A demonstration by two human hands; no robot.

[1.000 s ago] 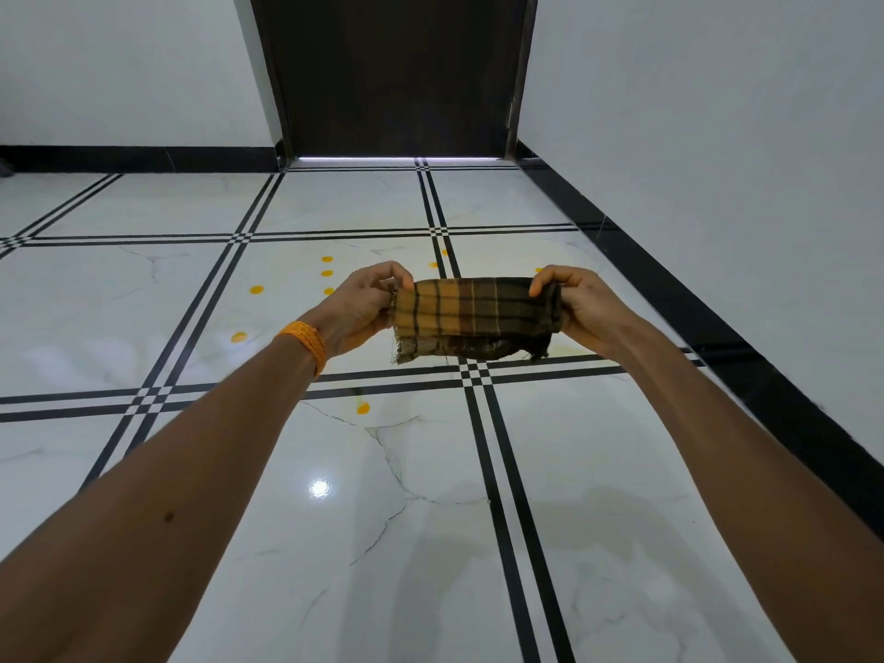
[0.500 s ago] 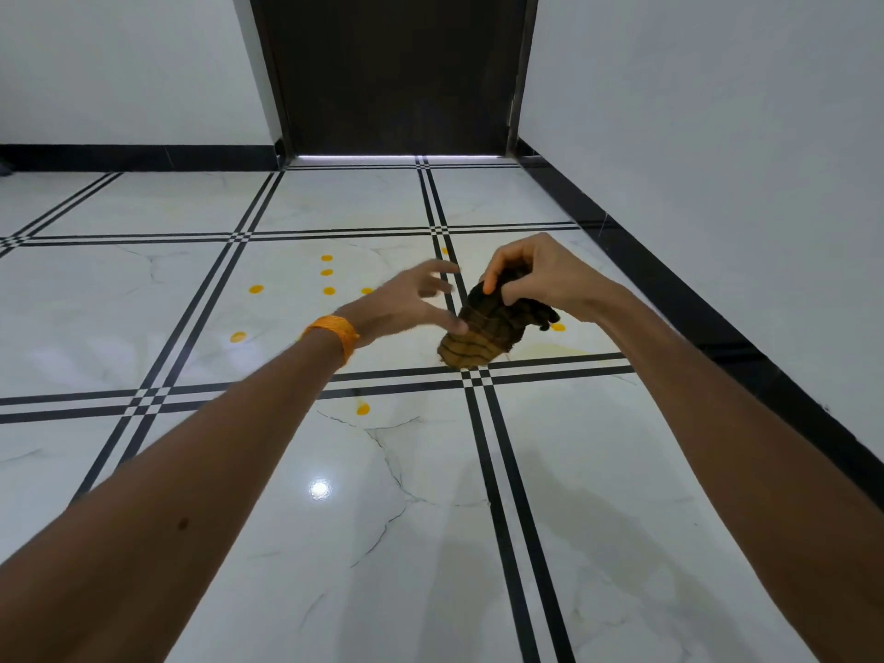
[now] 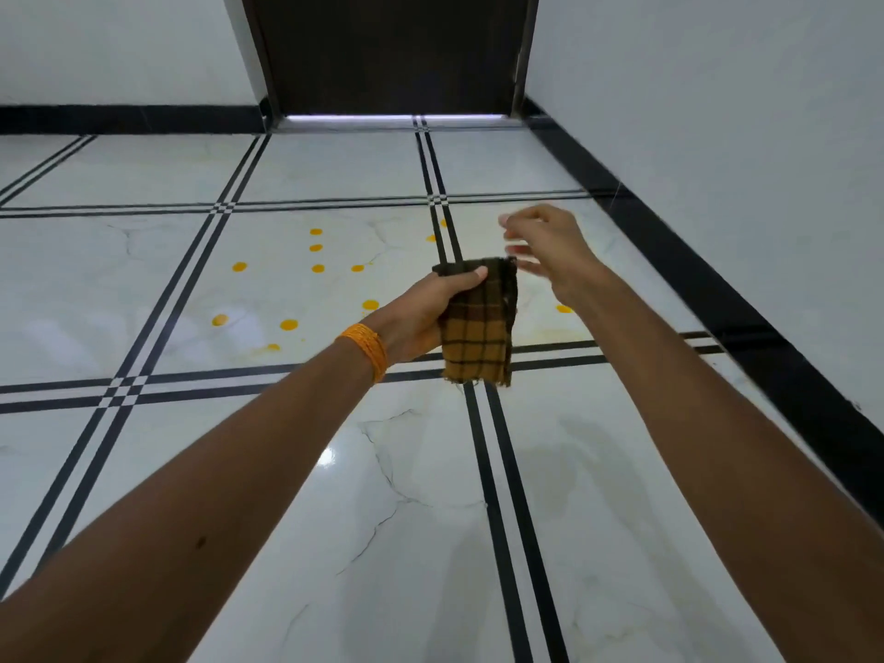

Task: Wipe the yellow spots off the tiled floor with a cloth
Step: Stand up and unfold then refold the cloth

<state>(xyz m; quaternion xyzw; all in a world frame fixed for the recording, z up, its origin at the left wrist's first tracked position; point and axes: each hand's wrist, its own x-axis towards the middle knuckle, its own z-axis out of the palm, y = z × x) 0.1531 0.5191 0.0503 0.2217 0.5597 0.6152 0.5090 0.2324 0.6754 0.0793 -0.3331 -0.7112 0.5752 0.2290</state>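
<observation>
A folded yellow-and-brown checked cloth [image 3: 480, 334] hangs in the air, gripped at its top by my left hand [image 3: 430, 313], which wears an orange band at the wrist. My right hand [image 3: 545, 251] hovers just to the right of the cloth's top edge, fingers apart and blurred, holding nothing. Several yellow spots [image 3: 289, 324] dot the white tiled floor [image 3: 335, 519] beyond and left of my hands. One more yellow spot [image 3: 563, 308] lies to the right, beside a faint yellow smear [image 3: 550, 333].
A dark door [image 3: 392, 50] closes the far end. A white wall with a black skirting [image 3: 717, 299] runs along the right side. Black double lines [image 3: 497, 471] cross the floor in a grid.
The cloth was stretched between both hands, then bunched in my right hand. Now it is folded and held by my left hand, and my right hand has let go.
</observation>
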